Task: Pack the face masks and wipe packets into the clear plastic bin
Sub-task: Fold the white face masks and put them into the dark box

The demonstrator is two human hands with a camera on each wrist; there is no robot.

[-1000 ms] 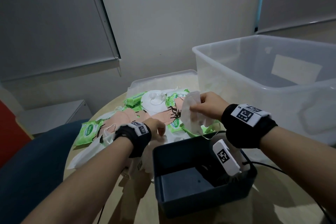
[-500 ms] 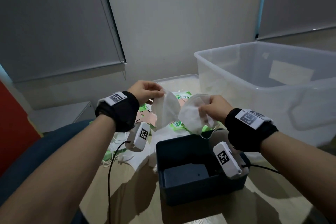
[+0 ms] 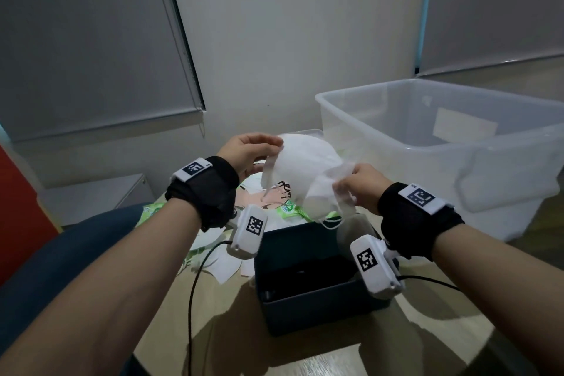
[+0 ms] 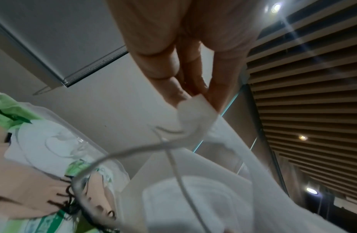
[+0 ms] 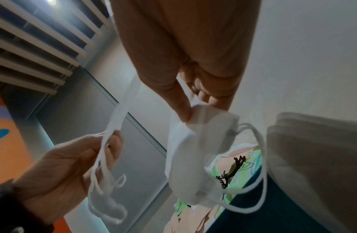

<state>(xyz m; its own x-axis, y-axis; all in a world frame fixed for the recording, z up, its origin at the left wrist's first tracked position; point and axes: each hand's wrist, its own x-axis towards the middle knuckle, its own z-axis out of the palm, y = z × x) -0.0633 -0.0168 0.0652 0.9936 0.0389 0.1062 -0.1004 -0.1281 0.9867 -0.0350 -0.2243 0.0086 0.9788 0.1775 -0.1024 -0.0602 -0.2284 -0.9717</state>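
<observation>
Both hands are raised above the table, each pinching a white face mask. My left hand holds the upper edge of one white mask; the left wrist view shows thumb and fingers pinching that edge. My right hand pinches a second, folded white mask, whose ear loops hang down. The two masks overlap between the hands. Below them on the table lies a pile of pink and white masks and green wipe packets. The clear plastic bin stands open to the right.
A small dark blue box stands on the wooden table right below my wrists. A clear lid lies behind the pile. A black cable runs down the left side. A blue chair is at the left.
My left hand has taken a white mask from the pile and lifted it. Both hands have risen, and the two masks have come together between them.
</observation>
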